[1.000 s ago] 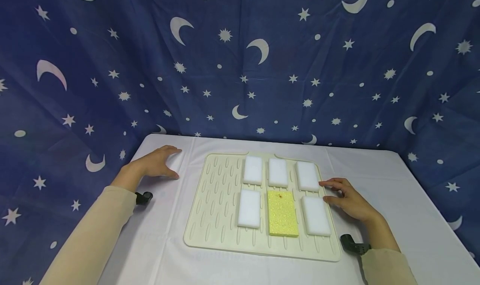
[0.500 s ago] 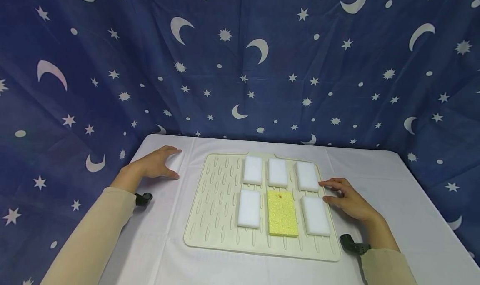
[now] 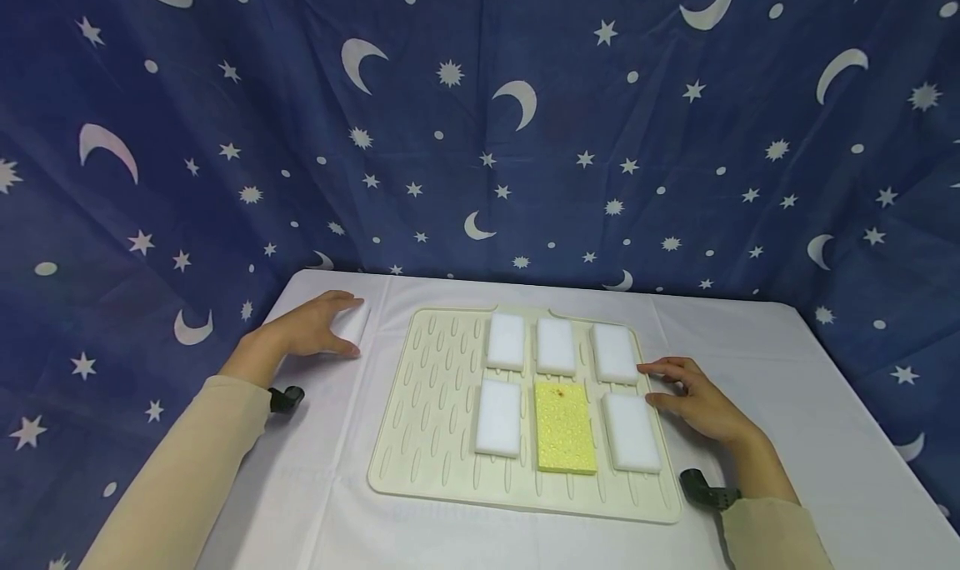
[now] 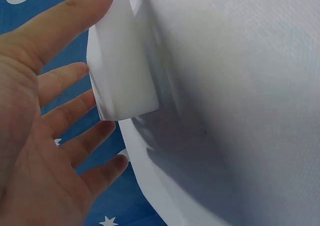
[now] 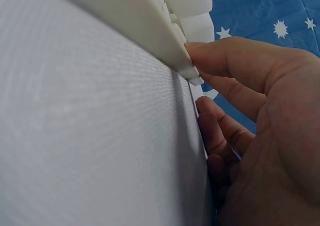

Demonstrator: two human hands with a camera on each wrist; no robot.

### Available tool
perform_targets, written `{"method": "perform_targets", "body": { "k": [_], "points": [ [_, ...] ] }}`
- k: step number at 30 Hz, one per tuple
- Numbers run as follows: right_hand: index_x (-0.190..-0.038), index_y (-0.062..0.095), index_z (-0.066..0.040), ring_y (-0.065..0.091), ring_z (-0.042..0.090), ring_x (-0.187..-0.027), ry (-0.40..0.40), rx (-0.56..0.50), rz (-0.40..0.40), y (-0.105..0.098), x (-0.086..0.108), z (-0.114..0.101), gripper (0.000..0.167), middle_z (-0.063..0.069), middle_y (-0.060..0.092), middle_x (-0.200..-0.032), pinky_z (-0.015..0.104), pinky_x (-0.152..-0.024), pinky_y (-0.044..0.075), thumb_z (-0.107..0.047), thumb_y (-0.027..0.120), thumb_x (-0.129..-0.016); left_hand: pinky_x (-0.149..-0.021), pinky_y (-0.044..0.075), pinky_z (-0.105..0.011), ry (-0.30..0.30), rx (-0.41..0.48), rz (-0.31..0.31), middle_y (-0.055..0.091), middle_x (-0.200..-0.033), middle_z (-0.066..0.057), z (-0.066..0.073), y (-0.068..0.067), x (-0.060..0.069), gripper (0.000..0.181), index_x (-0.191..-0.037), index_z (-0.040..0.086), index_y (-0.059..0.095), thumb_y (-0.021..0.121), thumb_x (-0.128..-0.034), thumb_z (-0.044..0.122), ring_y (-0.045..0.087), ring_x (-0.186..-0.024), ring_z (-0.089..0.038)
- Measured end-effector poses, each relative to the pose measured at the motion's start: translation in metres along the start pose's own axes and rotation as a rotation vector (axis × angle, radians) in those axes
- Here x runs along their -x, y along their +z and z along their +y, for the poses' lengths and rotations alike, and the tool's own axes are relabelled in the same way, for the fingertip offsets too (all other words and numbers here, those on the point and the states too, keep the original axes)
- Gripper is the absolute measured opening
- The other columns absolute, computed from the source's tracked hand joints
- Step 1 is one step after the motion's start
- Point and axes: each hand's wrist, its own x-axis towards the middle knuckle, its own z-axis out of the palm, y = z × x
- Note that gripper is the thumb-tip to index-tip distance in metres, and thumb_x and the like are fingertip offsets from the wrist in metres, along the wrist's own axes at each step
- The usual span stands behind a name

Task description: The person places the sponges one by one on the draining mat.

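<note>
At the table's far left my left hand (image 3: 311,324) holds a white sponge (image 4: 127,60) between thumb and fingers. In the left wrist view the thumb lies at the sponge's upper end, and some fingers spread behind it. My right hand (image 3: 697,399) rests at the right edge of a cream drying mat (image 3: 427,403), thumb and index fingertips touching the rim. Several white sponges (image 3: 506,341) lie on the mat, and a yellow sponge (image 3: 565,428) lies in its front row. Two of the white ones, the back-right sponge (image 3: 615,353) and front-right sponge (image 3: 632,432), are nearest the right fingertips.
A white cloth (image 3: 420,537) covers the table. Behind it hangs a blue curtain (image 3: 420,103) with moons and stars. The mat's left part shows bare raised ridges. Dark wrist cameras (image 3: 708,491) sit on both wrists.
The white sponge between my left thumb and fingers shows more clearly now, its edge reaching slightly further right. My right hand, the mat and the sponges on it stay in place.
</note>
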Motion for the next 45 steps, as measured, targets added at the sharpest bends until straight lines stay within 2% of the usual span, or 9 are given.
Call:
{"method": "perform_targets", "body": {
  "k": [11,23,34,41,45],
  "points": [
    [-0.144,0.061,-0.014,0.040,0.043,-0.138,-0.005,0.005,0.002,-0.001,-0.001,0.002,0.054,0.018,0.037,-0.151,0.074,-0.113,0.026,-0.034,0.074,-0.095,-0.123,0.026,-0.063,0.023,-0.019,0.013,0.032,-0.162,-0.030,0.011,-0.004,0.003,0.097,-0.156,-0.001,0.041,0.088,-0.0813,0.040,0.030,-0.150,-0.050],
    [-0.143,0.061,-0.014,0.040,0.044,-0.138,0.002,0.003,0.003,0.001,0.000,0.003,0.053,0.019,0.036,-0.152,0.075,-0.113,0.026,-0.033,0.074,-0.095,-0.123,0.027,-0.063,0.044,-0.047,0.025,0.032,-0.163,-0.028,0.026,0.000,-0.002,0.097,-0.156,0.001,0.042,0.087,-0.0817,0.043,0.030,-0.151,-0.049],
    [-0.145,0.060,-0.014,0.039,0.044,-0.139,0.010,-0.002,0.003,0.001,0.000,0.001,0.054,0.019,0.035,-0.152,0.075,-0.113,0.025,-0.032,0.074,-0.095,-0.123,0.028,-0.061,0.061,-0.074,0.038,0.032,-0.164,-0.025,0.039,0.000,-0.001,0.096,-0.157,0.003,0.042,0.085,-0.0828,0.046,0.032,-0.151,-0.048],
    [-0.145,0.060,-0.014,0.039,0.043,-0.138,0.002,-0.002,-0.002,0.001,0.000,0.000,0.054,0.018,0.036,-0.152,0.074,-0.112,0.027,-0.032,0.074,-0.096,-0.123,0.028,-0.061,0.041,-0.066,0.029,0.030,-0.166,-0.021,0.050,0.001,-0.001,0.096,-0.159,0.008,0.041,0.085,-0.0830,0.047,0.030,-0.152,-0.046],
    [-0.144,0.061,-0.015,0.038,0.044,-0.139,0.013,0.002,0.002,0.001,0.000,0.002,0.054,0.018,0.036,-0.152,0.075,-0.113,0.025,-0.035,0.074,-0.095,-0.123,0.028,-0.061,0.049,-0.062,0.033,0.030,-0.167,-0.021,0.056,0.003,-0.001,0.096,-0.159,0.008,0.041,0.084,-0.0834,0.048,0.030,-0.153,-0.045]
  ]
}}
